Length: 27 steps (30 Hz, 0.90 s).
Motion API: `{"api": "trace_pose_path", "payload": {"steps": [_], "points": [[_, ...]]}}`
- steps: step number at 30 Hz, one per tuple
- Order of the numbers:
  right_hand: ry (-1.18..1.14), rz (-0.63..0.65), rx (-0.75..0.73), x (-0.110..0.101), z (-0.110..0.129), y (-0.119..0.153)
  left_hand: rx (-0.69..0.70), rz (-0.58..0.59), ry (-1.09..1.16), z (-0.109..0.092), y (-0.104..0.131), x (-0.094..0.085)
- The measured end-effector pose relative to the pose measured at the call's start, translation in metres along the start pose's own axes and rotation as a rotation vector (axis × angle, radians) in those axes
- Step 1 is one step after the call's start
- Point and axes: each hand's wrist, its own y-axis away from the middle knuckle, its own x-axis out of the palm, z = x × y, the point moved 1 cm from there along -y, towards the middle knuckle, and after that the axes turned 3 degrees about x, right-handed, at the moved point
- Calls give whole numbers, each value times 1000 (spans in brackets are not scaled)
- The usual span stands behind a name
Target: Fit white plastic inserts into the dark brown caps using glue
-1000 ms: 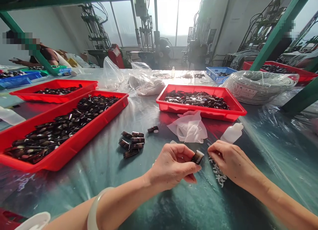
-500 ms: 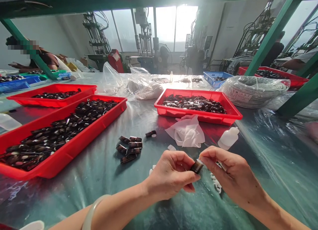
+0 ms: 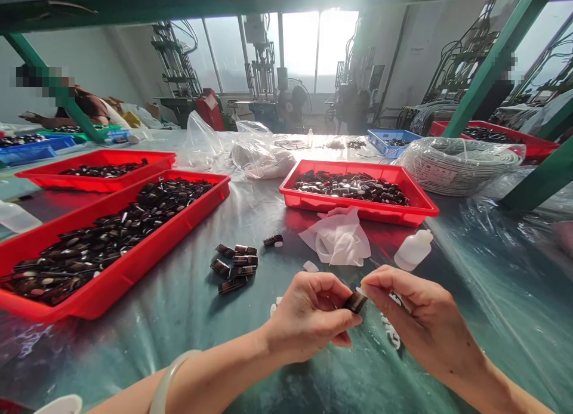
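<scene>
Left hand (image 3: 308, 315): your thumb and fingers grasp the dark piece, its white end facing up and to the right.
Dark piece (image 3: 355, 302): it sits between your left fingertips, just beside your right ones, raised above the table.
Right hand (image 3: 425, 318): your thumb and forefinger pinch together at the piece's white end; you cannot tell whether they grip it or something tiny.
White bits (image 3: 393, 331): they lie on the table, partly hidden by your right hand.
Loose dark pieces (image 3: 237, 271): a small cluster rests to the left, beyond your left hand.
White bottle (image 3: 412, 251): it leans beyond your right hand.
White sheet (image 3: 338, 241): it lies crumpled, in front of the red tray.
Red tray (image 3: 358, 211): it holds many dark pieces, farther off.
</scene>
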Motion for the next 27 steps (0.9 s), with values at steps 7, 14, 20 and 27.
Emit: {"api": "trace_pose_path", "payload": {"steps": [7, 14, 20, 27], "points": [[-113, -4, -85, 2, 1, 2, 17, -29, -5, -3, 1, -1], [-167, -49, -142, 9, -1, 3, 30, -64, -44, -3, 2, 0], [-140, -60, -138, 14, -3, 6, 44, -78, -77, 1, 4, -2], [-71, 13, -102, 15, -3, 4, 3, -69, -116, -1, 0, -5]]}}
